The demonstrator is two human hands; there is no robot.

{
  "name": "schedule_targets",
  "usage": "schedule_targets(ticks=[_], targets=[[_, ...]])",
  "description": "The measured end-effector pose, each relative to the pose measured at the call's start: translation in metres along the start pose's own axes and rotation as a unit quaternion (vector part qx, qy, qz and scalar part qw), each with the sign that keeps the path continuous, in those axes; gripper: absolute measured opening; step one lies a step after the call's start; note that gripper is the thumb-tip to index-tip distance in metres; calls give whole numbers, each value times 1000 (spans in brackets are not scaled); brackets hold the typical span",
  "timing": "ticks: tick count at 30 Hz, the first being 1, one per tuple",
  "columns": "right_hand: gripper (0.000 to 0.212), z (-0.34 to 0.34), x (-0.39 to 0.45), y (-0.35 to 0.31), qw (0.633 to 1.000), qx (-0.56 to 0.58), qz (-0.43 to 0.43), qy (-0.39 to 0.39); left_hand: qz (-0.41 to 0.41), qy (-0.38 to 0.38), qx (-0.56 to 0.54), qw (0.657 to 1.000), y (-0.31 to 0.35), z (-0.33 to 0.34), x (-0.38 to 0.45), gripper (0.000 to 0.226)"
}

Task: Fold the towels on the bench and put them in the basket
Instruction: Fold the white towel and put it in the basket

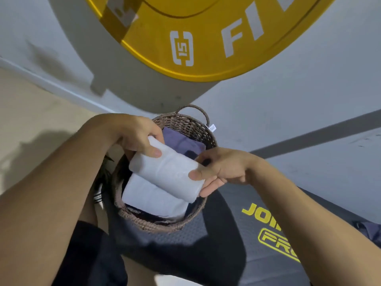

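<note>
Now we are holding the folded white towel (165,174) over the basket (185,120), left hand (136,135) gripping its far end, right hand (218,172) its near end; its long axis is running parallel to the towel below (148,197), so lowering straight down should fit.

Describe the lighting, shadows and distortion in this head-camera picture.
Head view: light is dim and cool; the yellow weight plate casts a broad grey shadow on the wall, and arm shadows darken the floor at left. Wide-angle distortion swells both forearms at the frame edges. The white towel held by the left hand and right hand over the basket looks overexposed, its texture soft.
</note>
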State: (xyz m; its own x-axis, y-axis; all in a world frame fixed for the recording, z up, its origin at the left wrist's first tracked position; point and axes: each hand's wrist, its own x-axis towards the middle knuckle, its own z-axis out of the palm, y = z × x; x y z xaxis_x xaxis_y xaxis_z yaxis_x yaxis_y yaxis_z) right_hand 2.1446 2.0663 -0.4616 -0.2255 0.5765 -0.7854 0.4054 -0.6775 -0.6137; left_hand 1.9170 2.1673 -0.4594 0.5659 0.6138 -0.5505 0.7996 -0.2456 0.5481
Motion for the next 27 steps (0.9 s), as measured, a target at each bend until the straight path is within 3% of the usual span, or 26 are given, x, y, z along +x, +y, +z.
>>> schedule_targets(ticks=[2, 4, 8, 10, 13, 16, 18, 20, 22, 23, 25, 27], targets=[[41, 9, 0, 3, 999, -14, 14, -45, -29, -71, -10, 997, 1, 2, -15, 24], [43, 21, 4, 2, 995, -95, 18, -30, -47, -119, 74, 989, 1, 10, -23, 29], [40, 40, 7, -13, 901, -434, -5, 10, -43, -87, 133, 986, 1, 31, -26, 23], [38, 46, 7, -18, 881, -473, 0, 17, -39, -58, 169, 983, 2, 40, -28, 27], [48, 55, 10, -14, 881, -470, 6, 54, -45, -30, 193, 980, 2, 52, -27, 35], [48, 65, 13, -8, 850, -513, -23, 114, -60, -4, 218, 974, 2, 60, -25, 42], [48, 67, 12, -7, 835, -538, -18, 114, -66, -2, 213, 975, 1, 65, -23, 40], [46, 63, 14, -8, 882, -466, 21, 70, -67, -9, 194, 979, -2, 68, -21, 34], [41, 62, 14, -7, 959, -275, 61, 15, -64, -13, 175, 982, -5, 69, -20, 31], [38, 62, 12, -7, 978, -199, 69, 0, -60, -11, 169, 984, -6, 69, -22, 31], [31, 59, 12, -3, 990, -130, 61, -13, -47, -4, 155, 987, -9, 65, -24, 32], [27, 61, 13, -2, 985, -168, 45, 16, -37, 0, 148, 988, -12, 64, -25, 35]])
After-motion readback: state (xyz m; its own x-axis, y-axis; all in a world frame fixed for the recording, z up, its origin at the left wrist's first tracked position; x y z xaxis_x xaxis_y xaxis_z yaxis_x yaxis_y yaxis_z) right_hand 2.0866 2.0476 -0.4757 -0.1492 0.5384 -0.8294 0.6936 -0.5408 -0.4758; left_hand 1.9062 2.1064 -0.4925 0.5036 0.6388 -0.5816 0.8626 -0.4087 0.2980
